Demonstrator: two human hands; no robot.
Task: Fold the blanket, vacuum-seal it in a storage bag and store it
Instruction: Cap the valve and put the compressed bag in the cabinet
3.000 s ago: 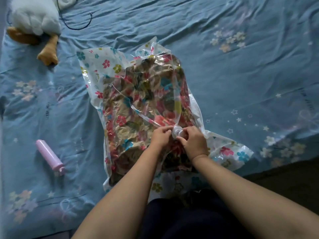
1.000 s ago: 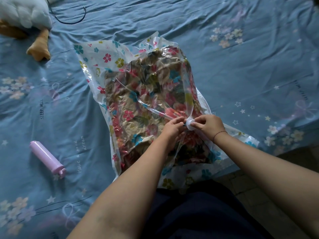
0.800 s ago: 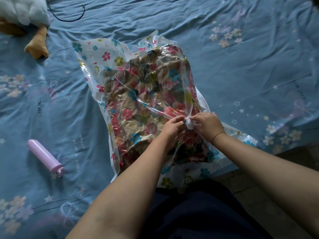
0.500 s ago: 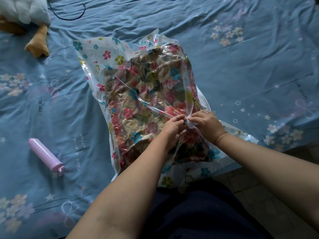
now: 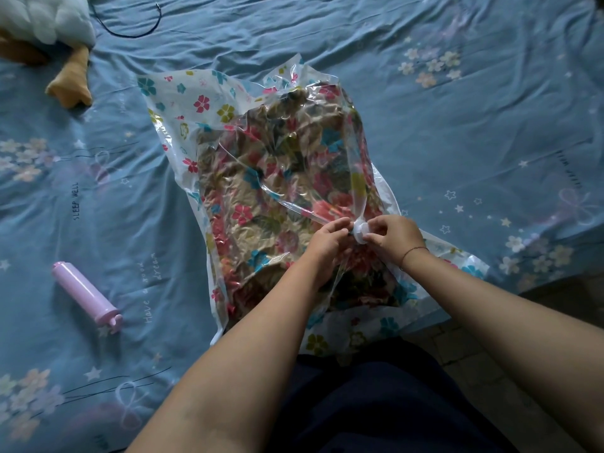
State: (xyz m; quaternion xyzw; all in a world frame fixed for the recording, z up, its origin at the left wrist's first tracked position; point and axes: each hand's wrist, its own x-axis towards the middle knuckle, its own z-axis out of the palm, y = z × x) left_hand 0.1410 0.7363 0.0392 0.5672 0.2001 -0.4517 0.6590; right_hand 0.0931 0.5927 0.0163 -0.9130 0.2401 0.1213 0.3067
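- Logged storage bag (image 5: 196, 103) lying flat on bed (image 5: 457, 125), long axis running from the near edge toward the middle, near end reaching that edge in front of a dark-clothed lap (image 5: 376, 403)
- Recorded blanket (image 5: 277, 178) inside the bag: folded, floral print, clear film drawn tight and wrinkled over it; flower-printed white margin of the bag lying loose beyond it on the far and left sides
- Found valve (image 5: 361, 231), white and round, on the bag's top face toward its near right part; taut creases of film running from it up across the blanket
- Noted left hand (image 5: 327, 240) with fingers curled, tips pinching the valve from its left side, forearm crossing above the bag's near end
- Noted right hand (image 5: 395, 238) pinching the valve from its right side between thumb and forefinger, remaining fingers curled in; thin red string (image 5: 413, 251) round the wrist
- Located pink hand pump (image 5: 86, 294) lying on its side on the bed, well apart from the bag, toward the left edge, nozzle end pointing to the near edge
- Spotted plush toy (image 5: 49, 18), white body with orange foot, toward the far left corner of the bed; black cord (image 5: 130, 32) looped on the sheet just beside it
- Saw tiled floor (image 5: 474, 354) beyond the bed's near edge, under the right forearm
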